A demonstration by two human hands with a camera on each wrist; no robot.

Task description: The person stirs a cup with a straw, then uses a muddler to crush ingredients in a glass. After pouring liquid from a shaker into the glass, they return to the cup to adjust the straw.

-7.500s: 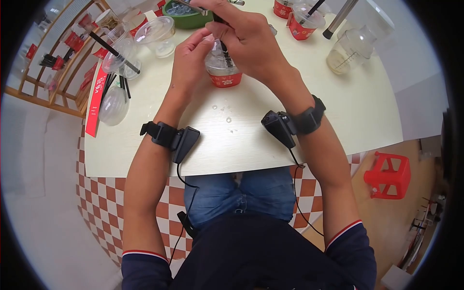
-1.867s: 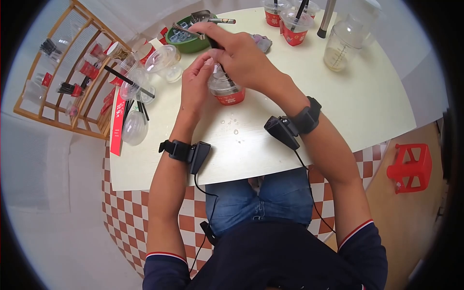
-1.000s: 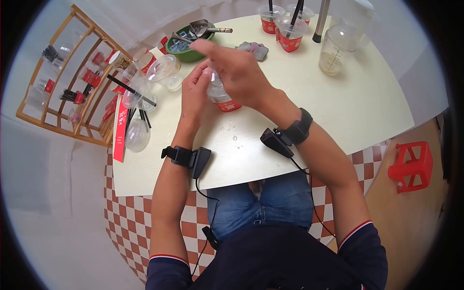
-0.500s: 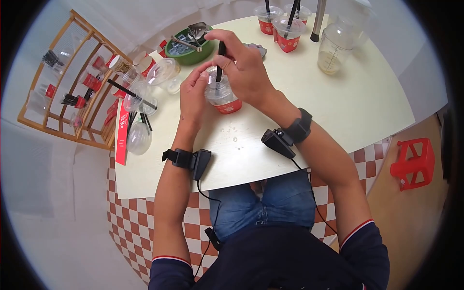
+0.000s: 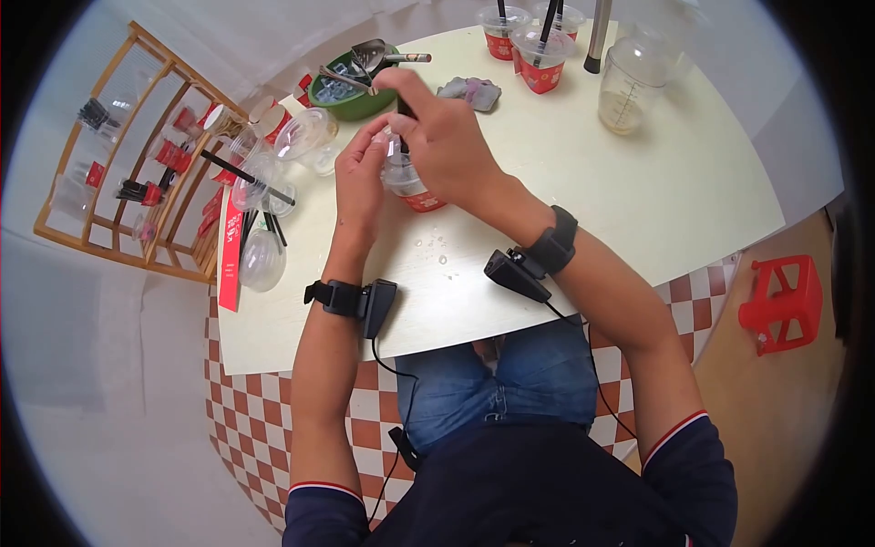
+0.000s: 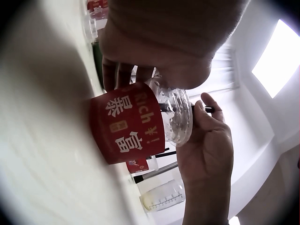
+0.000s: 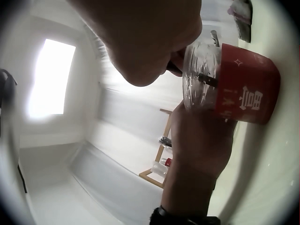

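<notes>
A clear plastic cup (image 5: 401,178) with a red paper sleeve (image 6: 129,124) stands on the table in front of the person. My left hand (image 5: 360,187) holds it from the left side; in the left wrist view its fingers (image 6: 117,75) reach around the cup's far side. My right hand (image 5: 451,146) is over the cup, gripping the top of a black straw (image 6: 209,109) between curled fingers. The straw's lower part goes down inside the cup, seen through the clear wall in the right wrist view. Most of the straw is hidden by the right hand in the head view.
Behind the hands stands a green bowl (image 5: 357,108) of ice with a metal scoop (image 5: 369,55). A grey cloth (image 5: 471,93) lies near it. Filled cups (image 5: 540,73) and a shaker (image 5: 627,96) stand back right. Lids (image 5: 262,260) and a red strip (image 5: 230,264) lie left.
Since half a second ago my right hand has moved a little left and hides the straw that showed then. The straw has stayed in its grip throughout; the left hand keeps hold of the cup.
</notes>
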